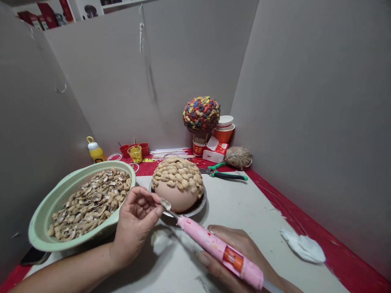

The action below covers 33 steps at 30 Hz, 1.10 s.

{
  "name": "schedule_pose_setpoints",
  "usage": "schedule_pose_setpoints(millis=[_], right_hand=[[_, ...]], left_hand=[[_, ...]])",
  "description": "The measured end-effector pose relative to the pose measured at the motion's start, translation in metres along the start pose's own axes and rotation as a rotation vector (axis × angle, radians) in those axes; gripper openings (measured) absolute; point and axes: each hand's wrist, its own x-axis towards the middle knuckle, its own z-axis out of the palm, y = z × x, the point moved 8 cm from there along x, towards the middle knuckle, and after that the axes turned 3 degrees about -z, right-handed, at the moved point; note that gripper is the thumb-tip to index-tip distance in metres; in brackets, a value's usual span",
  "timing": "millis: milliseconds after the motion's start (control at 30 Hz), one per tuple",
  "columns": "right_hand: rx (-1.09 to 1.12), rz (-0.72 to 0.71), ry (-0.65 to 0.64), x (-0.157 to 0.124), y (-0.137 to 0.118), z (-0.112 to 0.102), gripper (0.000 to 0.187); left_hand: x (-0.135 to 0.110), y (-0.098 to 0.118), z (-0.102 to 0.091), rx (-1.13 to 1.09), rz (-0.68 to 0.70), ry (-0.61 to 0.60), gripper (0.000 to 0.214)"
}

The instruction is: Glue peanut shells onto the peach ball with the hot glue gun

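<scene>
Between thumb and fingertip, my left hand (139, 217) pinches a peanut shell half (165, 204), its hollow side showing. My right hand (232, 248) is wrapped round a pink hot glue gun (210, 242), whose nozzle tip is at the shell. Just beyond them a balloon (174, 198) sits in a round metal dish (200, 208). Overlapping peanut shells (177, 173) cover its upper part, and the lower front is bare. To the left of my left hand stands a green colander (38, 230) full of loose shells.
Green-handled pliers (229, 176) and a ball of twine (238, 157) lie at the back right. Behind the balloon stand a multicoloured ball-topped piece (201, 116), paper cups (225, 129) and small paint cups (135, 154). A crumpled tissue (304, 246) lies on the right. Grey panels enclose the table.
</scene>
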Motion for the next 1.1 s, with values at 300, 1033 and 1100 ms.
schedule_pose_setpoints(millis=[300,1033,1100], right_hand=[[-0.030,-0.082,0.025,0.0011,-0.0017,-0.0025,0.035],[-0.014,0.028,-0.007,-0.0019,0.0012,0.0001,0.038],[-0.018,0.034,-0.007,-0.0026,0.0010,0.0001,0.038]], left_hand=[[0.0011,-0.0011,-0.0011,-0.032,-0.012,-0.010,0.030],[0.0000,-0.0036,-0.0016,-0.019,-0.021,0.006,0.030],[-0.0005,-0.0042,-0.0015,-0.009,-0.022,0.002,0.031]])
